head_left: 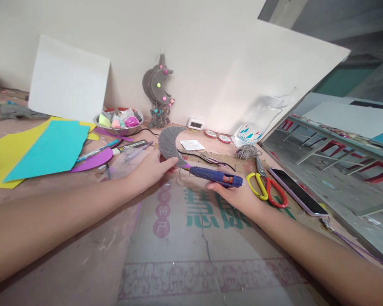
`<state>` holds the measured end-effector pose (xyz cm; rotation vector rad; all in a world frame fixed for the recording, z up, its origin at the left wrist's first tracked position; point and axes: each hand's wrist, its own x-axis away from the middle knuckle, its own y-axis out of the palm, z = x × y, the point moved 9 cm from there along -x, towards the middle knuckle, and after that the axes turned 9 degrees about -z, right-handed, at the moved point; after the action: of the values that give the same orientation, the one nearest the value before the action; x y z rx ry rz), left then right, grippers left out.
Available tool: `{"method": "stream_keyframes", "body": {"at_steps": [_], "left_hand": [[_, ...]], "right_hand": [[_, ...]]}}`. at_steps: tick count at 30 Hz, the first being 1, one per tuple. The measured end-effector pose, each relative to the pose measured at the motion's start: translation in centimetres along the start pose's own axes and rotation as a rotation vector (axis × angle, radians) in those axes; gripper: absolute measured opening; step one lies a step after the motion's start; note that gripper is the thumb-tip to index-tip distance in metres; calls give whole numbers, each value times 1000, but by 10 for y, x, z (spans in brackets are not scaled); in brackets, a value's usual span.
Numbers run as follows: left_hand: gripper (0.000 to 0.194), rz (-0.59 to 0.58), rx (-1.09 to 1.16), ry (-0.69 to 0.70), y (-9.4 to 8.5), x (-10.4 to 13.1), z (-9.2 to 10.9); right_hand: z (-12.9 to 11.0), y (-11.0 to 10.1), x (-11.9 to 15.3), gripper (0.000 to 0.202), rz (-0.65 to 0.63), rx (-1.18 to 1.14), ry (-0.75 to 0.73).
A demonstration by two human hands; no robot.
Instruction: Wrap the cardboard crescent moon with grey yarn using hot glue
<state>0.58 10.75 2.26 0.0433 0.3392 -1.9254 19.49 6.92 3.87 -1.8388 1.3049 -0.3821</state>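
Note:
My left hand (155,168) is closed on a crescent moon shape (170,144) wrapped in grey yarn, its thumb on the lower end. In my right hand (228,191) is a blue hot glue gun (215,175), its nozzle pointing left at the crescent's lower tip. The nozzle is close to the tip; whether they touch I cannot tell. Most of my right fingers are hidden behind the glue gun. A grey yarn ball (246,151) and scissors (265,187) with one yellow and one red handle lie right of the glue gun.
A finished-looking grey moon ornament (158,87) hangs on the white board behind. Yellow paper (1,165) and turquoise paper (51,148) lie left, near a metal bowl (118,129) of coloured packets. A phone (296,191) and a clear plastic jug (258,117) stand at right.

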Motion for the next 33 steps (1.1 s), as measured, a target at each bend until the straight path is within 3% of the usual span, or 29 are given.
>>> {"method": "stream_keyframes", "body": {"at_steps": [33], "left_hand": [[19, -4, 6, -52, 0, 0, -9]], "right_hand": [[2, -2, 1, 27, 48, 142, -23]]}}
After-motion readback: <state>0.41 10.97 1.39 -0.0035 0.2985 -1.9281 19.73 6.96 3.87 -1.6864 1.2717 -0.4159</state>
